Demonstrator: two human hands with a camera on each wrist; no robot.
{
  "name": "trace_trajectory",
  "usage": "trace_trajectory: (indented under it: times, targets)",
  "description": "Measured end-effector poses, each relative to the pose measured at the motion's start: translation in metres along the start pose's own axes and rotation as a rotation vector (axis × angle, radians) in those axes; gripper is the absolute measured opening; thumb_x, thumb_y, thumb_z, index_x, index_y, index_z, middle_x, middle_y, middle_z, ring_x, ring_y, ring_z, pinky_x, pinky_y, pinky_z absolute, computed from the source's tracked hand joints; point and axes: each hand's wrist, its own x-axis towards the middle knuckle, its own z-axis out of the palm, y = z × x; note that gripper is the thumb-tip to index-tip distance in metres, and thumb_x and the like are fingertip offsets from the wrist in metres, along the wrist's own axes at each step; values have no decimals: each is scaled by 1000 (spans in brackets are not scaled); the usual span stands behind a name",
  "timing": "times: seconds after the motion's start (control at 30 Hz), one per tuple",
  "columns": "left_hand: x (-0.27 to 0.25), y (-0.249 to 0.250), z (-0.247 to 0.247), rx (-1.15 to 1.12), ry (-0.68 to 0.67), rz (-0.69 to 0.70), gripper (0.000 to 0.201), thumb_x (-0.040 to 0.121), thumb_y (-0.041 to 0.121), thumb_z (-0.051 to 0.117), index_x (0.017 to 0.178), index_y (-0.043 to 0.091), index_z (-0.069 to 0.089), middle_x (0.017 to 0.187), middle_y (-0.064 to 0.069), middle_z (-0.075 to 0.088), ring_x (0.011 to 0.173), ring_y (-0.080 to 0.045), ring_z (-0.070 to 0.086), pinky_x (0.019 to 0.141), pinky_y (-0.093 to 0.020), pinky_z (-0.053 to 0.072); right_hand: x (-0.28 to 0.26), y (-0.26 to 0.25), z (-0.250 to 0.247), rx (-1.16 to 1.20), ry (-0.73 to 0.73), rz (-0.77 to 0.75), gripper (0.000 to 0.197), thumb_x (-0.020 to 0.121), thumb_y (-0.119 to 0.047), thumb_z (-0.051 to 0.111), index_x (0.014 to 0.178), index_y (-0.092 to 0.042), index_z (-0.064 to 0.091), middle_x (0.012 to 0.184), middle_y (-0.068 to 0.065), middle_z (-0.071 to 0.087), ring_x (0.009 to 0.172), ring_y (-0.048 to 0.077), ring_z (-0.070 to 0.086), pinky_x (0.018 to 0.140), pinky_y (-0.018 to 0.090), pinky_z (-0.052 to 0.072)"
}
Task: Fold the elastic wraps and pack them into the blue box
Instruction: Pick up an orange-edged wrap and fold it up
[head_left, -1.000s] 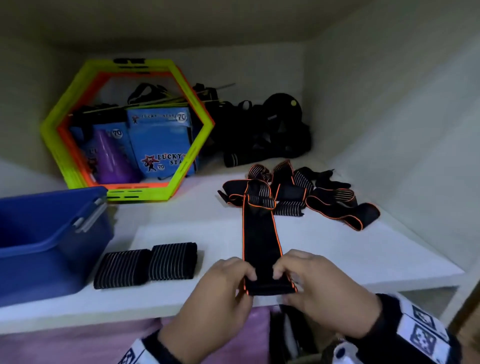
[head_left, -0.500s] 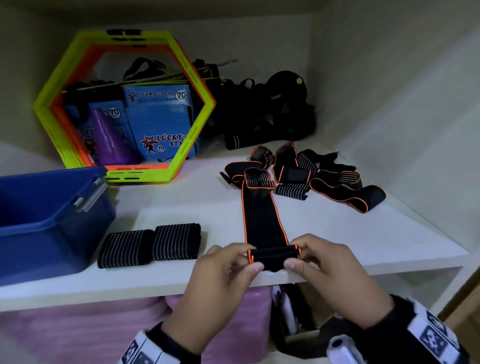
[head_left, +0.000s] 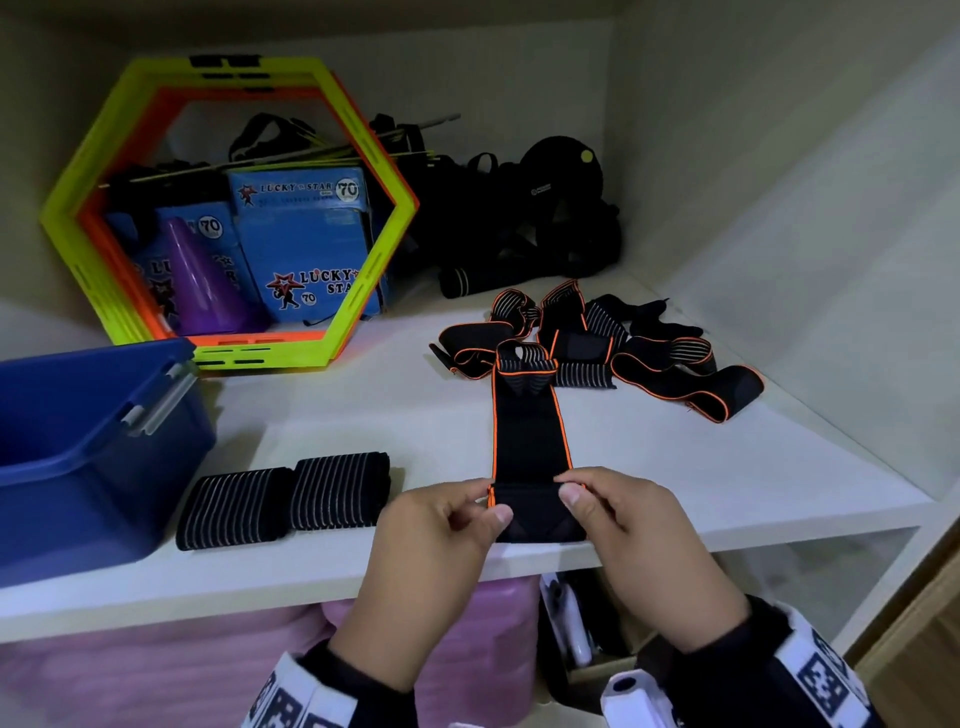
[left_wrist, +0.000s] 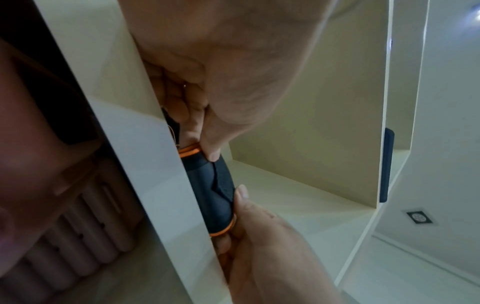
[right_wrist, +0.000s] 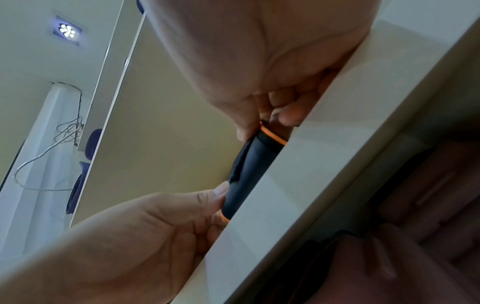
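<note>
A long black elastic wrap (head_left: 527, 436) with orange edging lies stretched from a tangled pile of wraps (head_left: 597, 343) to the shelf's front edge. Its near end is folded over into a short roll (left_wrist: 218, 189) (right_wrist: 249, 170). My left hand (head_left: 493, 504) pinches the roll's left side and my right hand (head_left: 574, 488) pinches its right side, thumbs on top. Two rolled striped wraps (head_left: 285, 496) lie side by side to the left. The blue box (head_left: 78, 467) stands open at the far left of the shelf; its inside is mostly out of view.
Yellow-green and orange hexagon rings (head_left: 363, 291) lean at the back left, framing blue packages (head_left: 306, 244) and a purple cone (head_left: 202, 280). Black gear (head_left: 535, 218) is heaped in the back corner. The white shelf (head_left: 727, 493) ends at a side wall on the right. Pink items (head_left: 483, 649) sit below.
Both hands have turned the wrap's near end over from a flat strap into a short roll and shifted slightly along the strap. The rest of the shelf is unchanged.
</note>
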Motion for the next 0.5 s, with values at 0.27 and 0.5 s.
trace_trajectory:
  times: [0.27,0.5]
  targets:
    - [6,-1,5,209,24,-2,16,85,32,75,75,19,72,74,10,55,68,-4,54,62,-11,36,8,-1,0,-80,-4,62,14,94,-36,62,87,-25,69,56,-5,55,65,10,54,61,25,43]
    - [7,-4,9,191,47,122,24,81,23,80,100,37,76,102,24,60,93,3,61,80,-8,43,5,-3,5,-96,97,89,13,91,-35,66,91,-26,56,64,-1,60,64,8,56,64,25,46]
